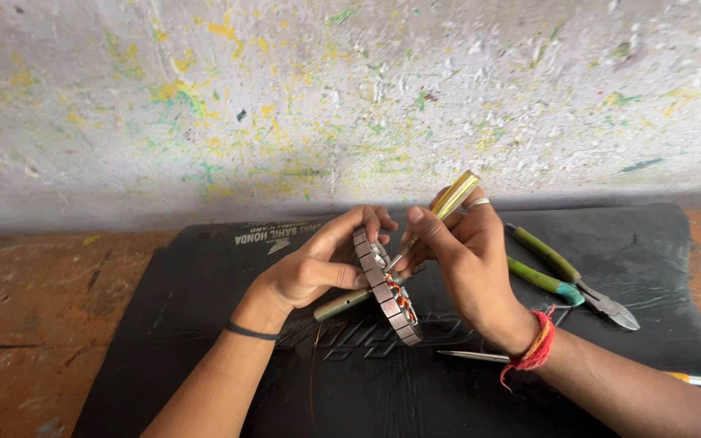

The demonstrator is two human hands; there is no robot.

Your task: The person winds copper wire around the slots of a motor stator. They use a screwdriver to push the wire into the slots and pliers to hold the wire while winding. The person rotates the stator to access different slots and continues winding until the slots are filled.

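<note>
My left hand grips a round metal stator on edge, thumb on its rim. Copper wire windings show inside its slots, and a metal shaft sticks out toward the lower left. My right hand holds a screwdriver with a yellow translucent handle; its tip points into the stator's slots. A thin copper wire hangs down from the stator over the mat. A ring sits on a right-hand finger, and a red thread band circles the right wrist.
A black rubber mat covers a worn orange-brown surface. Green-handled cutting pliers lie to the right of my hands. A green-handled screwdriver lies at the lower right. A paint-spattered wall rises behind.
</note>
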